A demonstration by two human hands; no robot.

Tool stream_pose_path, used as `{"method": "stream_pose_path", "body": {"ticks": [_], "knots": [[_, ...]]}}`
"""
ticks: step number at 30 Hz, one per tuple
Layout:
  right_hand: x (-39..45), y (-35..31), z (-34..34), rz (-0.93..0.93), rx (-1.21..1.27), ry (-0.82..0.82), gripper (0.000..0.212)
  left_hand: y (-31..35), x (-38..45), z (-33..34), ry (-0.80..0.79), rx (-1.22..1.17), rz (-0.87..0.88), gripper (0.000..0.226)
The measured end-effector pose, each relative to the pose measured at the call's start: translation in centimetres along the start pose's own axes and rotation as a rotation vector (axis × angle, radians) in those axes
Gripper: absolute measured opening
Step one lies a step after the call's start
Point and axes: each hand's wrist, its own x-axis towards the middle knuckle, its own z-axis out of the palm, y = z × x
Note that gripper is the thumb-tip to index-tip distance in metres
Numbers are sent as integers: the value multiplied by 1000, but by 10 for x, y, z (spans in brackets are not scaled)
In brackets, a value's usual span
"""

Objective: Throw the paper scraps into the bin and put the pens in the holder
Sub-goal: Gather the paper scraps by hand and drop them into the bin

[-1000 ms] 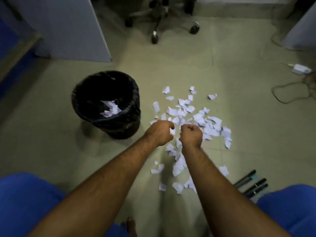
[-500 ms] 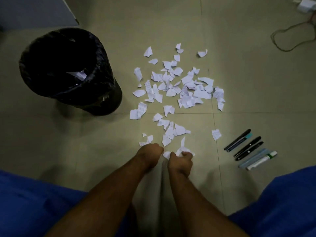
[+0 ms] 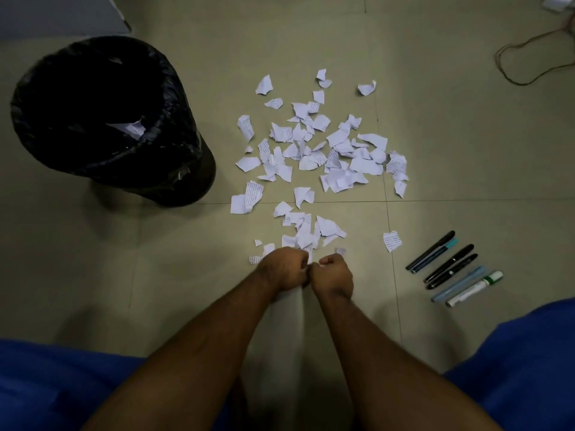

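Many torn white paper scraps [image 3: 314,150] lie scattered on the tiled floor to the right of a black bag-lined bin [image 3: 183,132]. A few scraps [image 3: 129,127] lie inside the bin. My left hand [image 3: 284,269] and my right hand [image 3: 334,273] sit side by side at the near end of the pile, both curled into fists around scraps; bits of white paper show between the fingers. Several pens and markers [image 3: 454,269] lie in a row on the floor to the right of my hands. No pen holder is in view.
A single scrap [image 3: 392,241] lies apart, near the pens. A thin cable [image 3: 529,57] loops at the upper right beside a white adapter [image 3: 560,1]. A grey panel [image 3: 62,10] stands behind the bin. My blue-clad knees [image 3: 46,384] frame the bottom corners.
The view has tilted down and closer to the floor. Both hands pulled back from the middle of the pile to its near end and closed on scraps there.
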Motion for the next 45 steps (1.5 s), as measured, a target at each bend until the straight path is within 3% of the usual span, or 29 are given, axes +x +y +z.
{"method": "stream_pose_path", "body": {"ticks": [3, 5, 8, 10, 13, 15, 19, 22, 26, 29, 32, 34, 36, 39, 42, 45], "knots": [[26, -19, -3, -151, -92, -35, 26, 0, 20, -15, 243, 14, 27, 38], [41, -31, -6, -255, -163, -13, 27, -1, 29, -23, 318, 38, 29, 38], [47, -28, -13, -292, -158, 74, 18, -1, 24, -20, 317, 37, -27, 28], [41, -19, -18, -281, -169, 219, 17, 2, 12, -15, 301, 43, -119, 23], [39, -9, -20, -281, -340, 459, 35, 1, 0, -10, 259, 170, -309, 25], [47, -9, -22, -238, -340, 531, 50, 1, -1, -8, 240, 207, -423, 35], [64, -12, -14, -190, -246, 466, 62, 0, 11, -4, 255, 71, -493, 46], [68, -19, -1, -382, -212, 365, 64, 4, 26, -12, 350, 2, -423, 47], [60, -34, 9, -552, -6, 262, 62, 5, 39, -29, 510, -176, -260, 35], [50, -30, 12, -509, -85, 325, 68, -3, 35, -24, 606, -168, -202, 21], [46, -25, 17, -420, -344, 252, 90, -12, 32, -21, 629, -87, -348, 32], [51, -29, 23, -443, -459, 195, 104, -22, 36, -29, 602, -87, -567, 49], [59, -37, 21, -490, -518, 145, 110, -31, 42, -37, 578, -71, -651, 53], [78, -50, 15, -610, -539, 120, 105, -38, 60, -43, 519, 39, -439, 45], [90, -58, 7, -662, -555, 220, 100, -31, 71, -51, 508, -74, -263, 35], [101, -69, -7, -616, -549, 279, 105, -27, 75, -65, 576, -77, -283, 43]]}}
